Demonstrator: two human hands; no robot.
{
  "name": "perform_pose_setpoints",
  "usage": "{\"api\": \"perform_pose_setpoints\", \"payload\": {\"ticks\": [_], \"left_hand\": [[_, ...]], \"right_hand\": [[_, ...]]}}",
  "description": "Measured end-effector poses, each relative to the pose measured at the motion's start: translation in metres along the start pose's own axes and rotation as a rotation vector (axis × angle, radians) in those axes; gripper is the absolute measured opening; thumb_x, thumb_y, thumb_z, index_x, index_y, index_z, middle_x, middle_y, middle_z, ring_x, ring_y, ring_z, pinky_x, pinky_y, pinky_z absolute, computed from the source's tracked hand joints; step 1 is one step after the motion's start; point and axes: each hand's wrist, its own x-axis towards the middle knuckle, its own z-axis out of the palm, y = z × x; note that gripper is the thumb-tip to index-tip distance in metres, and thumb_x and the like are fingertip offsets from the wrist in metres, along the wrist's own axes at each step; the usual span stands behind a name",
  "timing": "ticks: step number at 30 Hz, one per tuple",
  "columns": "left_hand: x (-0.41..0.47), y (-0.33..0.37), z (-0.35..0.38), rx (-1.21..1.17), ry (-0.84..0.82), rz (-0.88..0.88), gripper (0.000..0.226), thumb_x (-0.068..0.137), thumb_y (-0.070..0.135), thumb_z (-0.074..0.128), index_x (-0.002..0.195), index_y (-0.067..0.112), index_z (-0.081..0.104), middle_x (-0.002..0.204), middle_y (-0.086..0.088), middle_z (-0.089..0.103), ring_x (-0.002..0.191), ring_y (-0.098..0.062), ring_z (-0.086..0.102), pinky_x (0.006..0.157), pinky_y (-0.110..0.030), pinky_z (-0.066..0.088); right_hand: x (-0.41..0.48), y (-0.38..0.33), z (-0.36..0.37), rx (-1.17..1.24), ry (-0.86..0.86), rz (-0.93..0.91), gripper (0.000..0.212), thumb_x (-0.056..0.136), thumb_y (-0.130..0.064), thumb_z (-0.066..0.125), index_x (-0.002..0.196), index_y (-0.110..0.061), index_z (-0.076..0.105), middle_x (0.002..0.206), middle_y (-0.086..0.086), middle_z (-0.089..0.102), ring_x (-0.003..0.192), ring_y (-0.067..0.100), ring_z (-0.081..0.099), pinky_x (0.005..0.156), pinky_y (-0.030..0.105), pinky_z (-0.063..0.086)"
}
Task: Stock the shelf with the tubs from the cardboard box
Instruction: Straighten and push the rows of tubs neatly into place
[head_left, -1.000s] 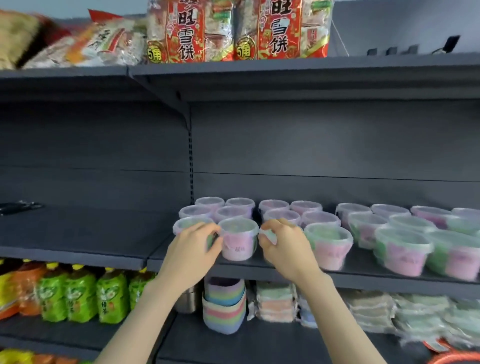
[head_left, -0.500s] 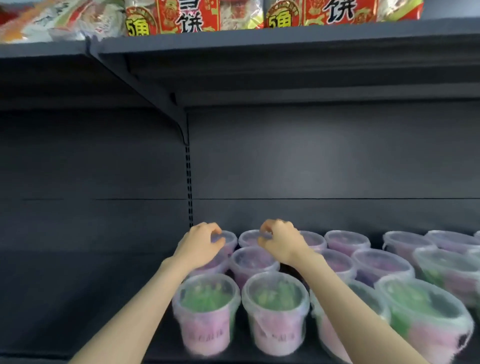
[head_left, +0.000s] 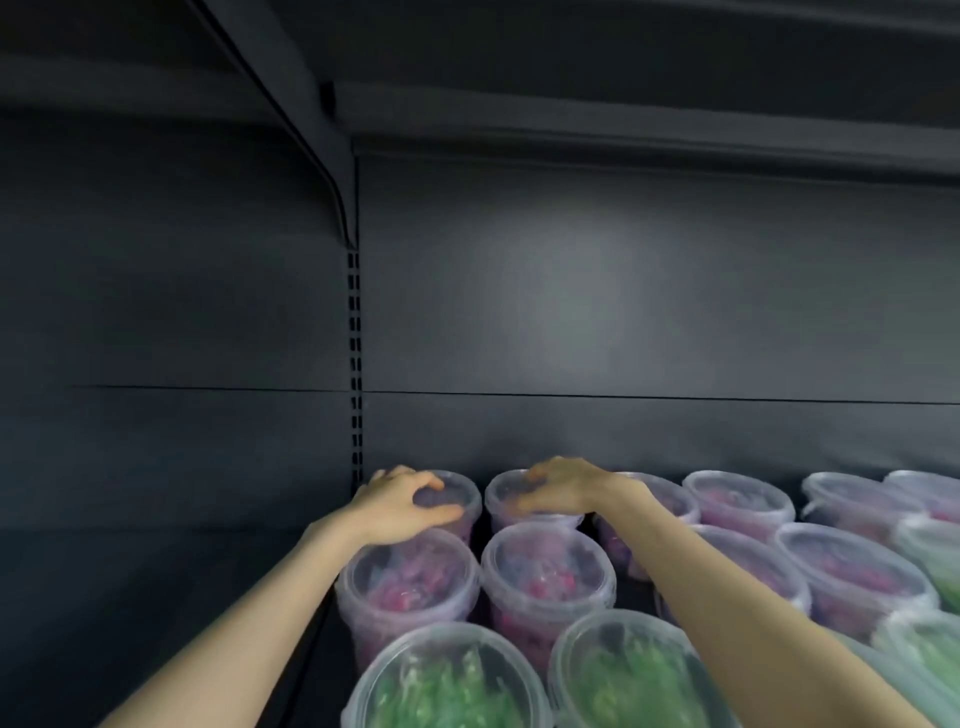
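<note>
Several clear lidded tubs stand in rows on the dark shelf (head_left: 171, 597). Those at the back hold purple-pink contents, and the front ones (head_left: 447, 680) hold green. My left hand (head_left: 405, 506) lies over the lid of the back-left tub (head_left: 457, 491), fingers curled around its rim. My right hand (head_left: 558, 488) rests on the lid of the back tub (head_left: 506, 493) beside it, fingers spread over the top. Both arms reach over the front rows. The cardboard box is out of view.
The shelf's back panel (head_left: 623, 312) stands right behind the rear tubs. A slotted upright (head_left: 355, 364) and bracket divide the bays. The left bay holds no tubs in view. The upper shelf's underside (head_left: 623, 119) hangs overhead. More tubs (head_left: 852, 566) run to the right.
The view has moved in closer and lower toward the shelf. Both hands have reached further back and settled on the rear-row tubs.
</note>
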Motion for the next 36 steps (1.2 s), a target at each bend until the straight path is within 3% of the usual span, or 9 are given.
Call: {"api": "perform_pose_setpoints", "payload": {"ticks": [5, 8, 10, 14, 22, 29, 36], "left_hand": [[0.005, -0.003, -0.005, -0.183, -0.089, 0.024, 0.058, 0.084, 0.045, 0.063, 0.135, 0.024, 0.047, 0.142, -0.001, 0.041, 0.126, -0.016, 0.042, 0.096, -0.021, 0.032], [0.004, -0.005, -0.003, -0.206, -0.084, 0.015, 0.056, 0.085, 0.044, 0.062, 0.136, 0.026, 0.047, 0.148, -0.005, 0.033, 0.134, -0.018, 0.033, 0.103, -0.023, 0.026], [0.003, -0.005, -0.002, -0.185, -0.058, -0.001, 0.056, 0.084, 0.047, 0.062, 0.134, 0.026, 0.048, 0.147, -0.003, 0.032, 0.135, -0.019, 0.031, 0.11, -0.031, 0.026], [-0.001, 0.0, -0.001, -0.147, -0.029, 0.0, 0.052, 0.087, 0.045, 0.059, 0.133, 0.024, 0.049, 0.142, -0.001, 0.032, 0.132, -0.019, 0.031, 0.11, -0.036, 0.026], [-0.005, 0.004, 0.001, -0.107, -0.032, 0.004, 0.049, 0.09, 0.045, 0.054, 0.136, 0.028, 0.046, 0.145, 0.003, 0.04, 0.13, -0.017, 0.04, 0.103, -0.027, 0.031], [-0.006, 0.003, 0.003, -0.003, -0.001, -0.018, 0.048, 0.09, 0.051, 0.048, 0.135, 0.035, 0.045, 0.151, 0.002, 0.031, 0.14, -0.022, 0.019, 0.113, -0.04, 0.018], [-0.008, 0.006, 0.004, 0.032, 0.036, -0.042, 0.044, 0.092, 0.051, 0.046, 0.134, 0.037, 0.046, 0.148, 0.005, 0.035, 0.138, -0.023, 0.025, 0.109, -0.041, 0.022]], "right_hand": [[0.012, 0.0, 0.009, -0.01, 0.088, 0.043, 0.09, 0.053, -0.087, 0.043, 0.127, -0.036, 0.056, 0.135, 0.002, 0.054, 0.124, 0.031, 0.048, 0.103, 0.047, 0.039], [0.008, 0.001, 0.01, -0.013, 0.099, 0.034, 0.073, 0.071, -0.079, 0.047, 0.132, -0.04, 0.05, 0.142, -0.001, 0.046, 0.132, 0.028, 0.04, 0.109, 0.048, 0.025], [0.003, 0.006, 0.008, 0.052, 0.067, -0.005, 0.067, 0.078, -0.07, 0.052, 0.136, -0.038, 0.047, 0.144, -0.004, 0.045, 0.134, 0.024, 0.04, 0.112, 0.044, 0.026], [0.003, 0.012, 0.009, 0.157, 0.046, -0.049, 0.068, 0.077, -0.064, 0.059, 0.137, -0.032, 0.048, 0.141, -0.004, 0.05, 0.129, 0.021, 0.047, 0.109, 0.037, 0.036], [0.003, 0.009, 0.013, 0.06, 0.068, -0.048, 0.064, 0.081, -0.072, 0.047, 0.136, -0.04, 0.046, 0.144, -0.005, 0.047, 0.133, 0.024, 0.042, 0.11, 0.037, 0.034], [0.008, 0.008, 0.016, 0.09, 0.055, -0.044, 0.064, 0.081, -0.069, 0.05, 0.137, -0.038, 0.046, 0.145, -0.003, 0.046, 0.136, 0.026, 0.038, 0.113, 0.041, 0.031], [0.008, 0.005, 0.015, 0.099, 0.034, -0.078, 0.057, 0.088, -0.058, 0.051, 0.139, -0.032, 0.047, 0.144, -0.005, 0.048, 0.134, 0.023, 0.04, 0.113, 0.036, 0.03]]}}
